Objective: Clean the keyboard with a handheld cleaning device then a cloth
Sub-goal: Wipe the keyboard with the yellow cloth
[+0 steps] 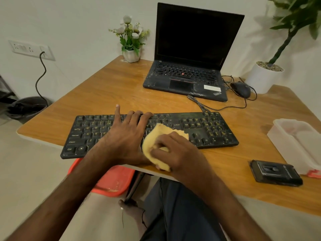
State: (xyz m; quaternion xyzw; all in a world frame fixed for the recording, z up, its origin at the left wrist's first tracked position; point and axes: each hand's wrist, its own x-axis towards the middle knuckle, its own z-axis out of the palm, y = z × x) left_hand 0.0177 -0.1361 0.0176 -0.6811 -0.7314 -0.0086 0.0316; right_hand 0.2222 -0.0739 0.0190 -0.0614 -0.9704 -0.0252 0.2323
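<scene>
A single head-worn wide-angle view looks forward and steeply down, close over the table (121, 87) edge, toward the wall (78, 23) behind.

Keyboard (173, 129) before laptop (187, 66), on table (107, 89)

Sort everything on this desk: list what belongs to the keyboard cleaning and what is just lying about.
Job in hand:
keyboard
yellow cloth in the right hand
left hand steadying the keyboard
black handheld device

Lying about:
laptop
mouse
flower pot
potted plant
plastic box
</scene>
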